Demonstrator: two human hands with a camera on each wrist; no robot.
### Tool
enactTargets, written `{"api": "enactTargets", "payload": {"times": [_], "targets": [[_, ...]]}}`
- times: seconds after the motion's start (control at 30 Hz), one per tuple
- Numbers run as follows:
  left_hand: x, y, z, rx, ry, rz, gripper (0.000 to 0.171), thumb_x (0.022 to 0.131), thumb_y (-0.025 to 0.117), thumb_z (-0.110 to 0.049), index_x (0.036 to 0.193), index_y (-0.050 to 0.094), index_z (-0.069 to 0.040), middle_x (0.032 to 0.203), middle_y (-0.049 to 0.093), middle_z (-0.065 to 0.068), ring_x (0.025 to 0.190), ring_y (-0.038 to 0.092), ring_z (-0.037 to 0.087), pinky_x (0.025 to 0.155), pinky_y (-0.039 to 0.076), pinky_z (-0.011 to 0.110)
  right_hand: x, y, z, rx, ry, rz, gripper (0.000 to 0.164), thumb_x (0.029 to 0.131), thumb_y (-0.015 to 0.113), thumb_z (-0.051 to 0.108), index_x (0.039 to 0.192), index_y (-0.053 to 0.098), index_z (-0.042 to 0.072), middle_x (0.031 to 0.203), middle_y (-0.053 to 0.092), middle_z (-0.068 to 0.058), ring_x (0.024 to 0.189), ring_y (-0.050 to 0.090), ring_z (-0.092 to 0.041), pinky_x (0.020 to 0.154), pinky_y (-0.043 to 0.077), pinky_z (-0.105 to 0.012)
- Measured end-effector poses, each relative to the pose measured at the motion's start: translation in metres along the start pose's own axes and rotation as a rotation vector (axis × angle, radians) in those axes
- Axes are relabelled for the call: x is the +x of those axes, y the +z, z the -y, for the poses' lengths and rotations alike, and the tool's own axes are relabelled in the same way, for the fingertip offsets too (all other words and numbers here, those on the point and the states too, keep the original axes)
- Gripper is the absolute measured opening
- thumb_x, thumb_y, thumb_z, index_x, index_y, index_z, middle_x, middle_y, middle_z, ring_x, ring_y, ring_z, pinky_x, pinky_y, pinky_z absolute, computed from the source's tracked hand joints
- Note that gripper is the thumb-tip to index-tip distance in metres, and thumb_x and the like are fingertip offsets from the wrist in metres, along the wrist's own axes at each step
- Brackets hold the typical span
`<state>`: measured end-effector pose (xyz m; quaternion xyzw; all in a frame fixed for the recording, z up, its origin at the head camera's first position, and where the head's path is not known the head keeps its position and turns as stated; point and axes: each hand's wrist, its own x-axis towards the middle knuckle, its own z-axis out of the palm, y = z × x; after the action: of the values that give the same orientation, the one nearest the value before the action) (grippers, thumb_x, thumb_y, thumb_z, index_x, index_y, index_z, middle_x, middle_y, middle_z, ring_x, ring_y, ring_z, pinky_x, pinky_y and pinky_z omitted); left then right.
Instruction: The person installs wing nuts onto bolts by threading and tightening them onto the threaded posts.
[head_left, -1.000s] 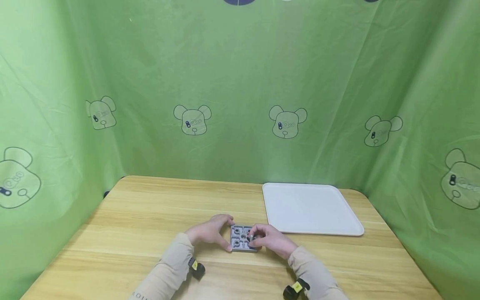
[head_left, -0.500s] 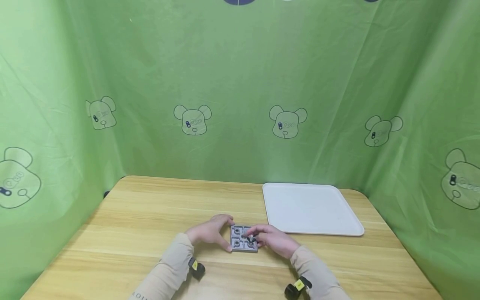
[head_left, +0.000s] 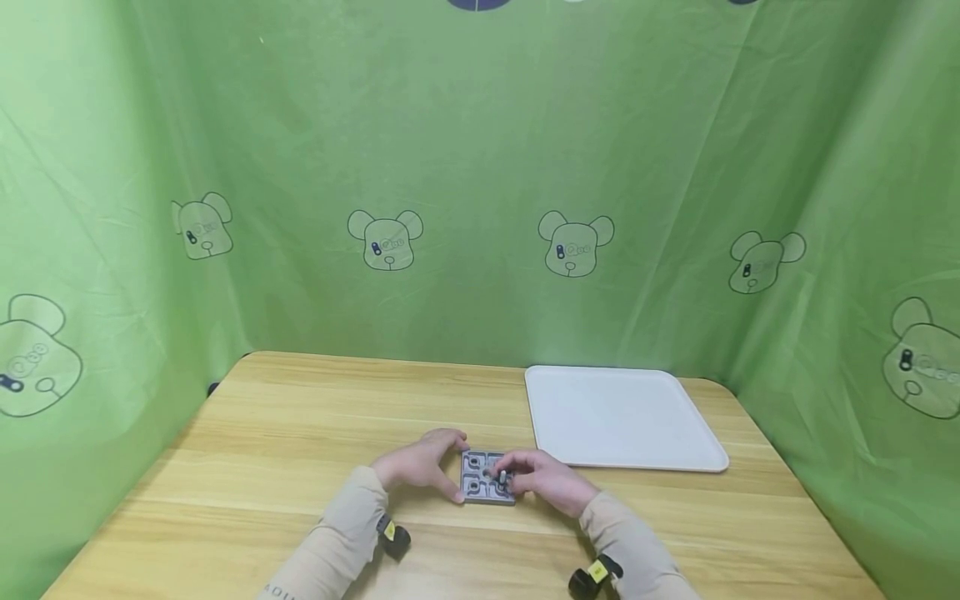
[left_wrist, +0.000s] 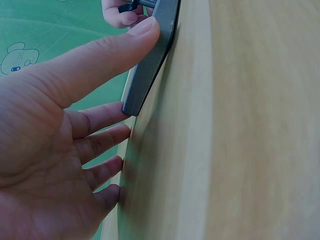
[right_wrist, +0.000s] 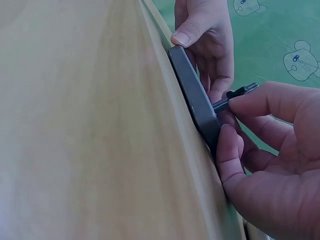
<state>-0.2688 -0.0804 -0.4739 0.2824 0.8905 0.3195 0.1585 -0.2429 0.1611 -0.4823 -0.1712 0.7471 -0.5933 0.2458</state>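
Observation:
A square grey metal plate (head_left: 480, 492) with recesses and holes lies on the table. From its near right part stands a threaded bolt (right_wrist: 251, 87) bearing a small black wing nut (right_wrist: 235, 93). My left hand (head_left: 422, 462) holds the plate's left side, thumb at the near corner and index finger at the far one; its other fingers (left_wrist: 102, 142) rest by the tabletop. My right hand (head_left: 551, 481) has curled fingers around the bolt, the index fingertip against the wing nut. In the right wrist view the thumb lies beside the plate's edge. Fingers partly hide the nut from above.
A white tray (head_left: 622, 417) lies at the back right of the wooden table (head_left: 337, 400), just beyond my right hand. Green curtains (head_left: 480, 167) with bear prints surround the back and sides.
My right fingers have shifted around the bolt; the wing nut showed crosswise half a second ago, and now more of the upright bolt shows. The left hand and plate have stayed put.

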Motion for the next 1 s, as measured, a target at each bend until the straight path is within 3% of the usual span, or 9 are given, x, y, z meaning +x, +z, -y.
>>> {"api": "enactTargets", "payload": {"times": [0.23,0.6,0.73,1.0], "targets": [[0.0001,-0.0002,0.0002,-0.011,-0.001,-0.002,0.08,0.054,0.081,-0.037,0.123,0.047,-0.012,0.142,0.034,0.004,0.133,0.026,0.026,0.112,0.019,0.047,0.0003,0.0039,0.0033,-0.055,0.001,-0.054,0.029,0.07,0.061,0.001,0.097,0.053,-0.005,0.1,0.055,-0.011,0.088,0.052,-0.02,0.08,0.044,-0.03],[-0.0003,-0.0005,-0.0003,-0.004,-0.003,0.0,0.08,0.054,0.081,-0.037,0.123,0.047,-0.012,0.142,0.034,0.004,0.133,0.026,0.026,0.112,0.019,0.047,0.0018,0.0056,0.0029,-0.12,0.019,-0.105,0.028,0.066,0.067,0.005,0.09,0.054,-0.002,0.091,0.053,-0.007,0.082,0.048,-0.018,0.074,0.039,-0.028],[-0.0004,-0.0006,-0.0007,0.004,0.005,-0.001,0.08,0.054,0.081,-0.037,0.122,0.048,-0.011,0.142,0.034,0.005,0.133,0.027,0.027,0.112,0.019,0.048,0.0008,0.0043,0.002,-0.098,0.018,-0.08,0.031,0.066,0.062,-0.001,0.095,0.053,-0.002,0.096,0.054,-0.008,0.084,0.049,-0.018,0.075,0.041,-0.029],[-0.0014,-0.001,-0.0027,-0.001,0.006,-0.004,0.078,0.055,0.081,-0.035,0.122,0.048,-0.01,0.142,0.034,0.007,0.133,0.026,0.027,0.112,0.019,0.048,-0.0011,0.0025,0.0023,-0.037,0.03,-0.063,0.023,0.079,0.044,0.0,0.099,0.054,-0.003,0.11,0.054,-0.015,0.09,0.054,-0.02,0.075,0.049,-0.029]]}}
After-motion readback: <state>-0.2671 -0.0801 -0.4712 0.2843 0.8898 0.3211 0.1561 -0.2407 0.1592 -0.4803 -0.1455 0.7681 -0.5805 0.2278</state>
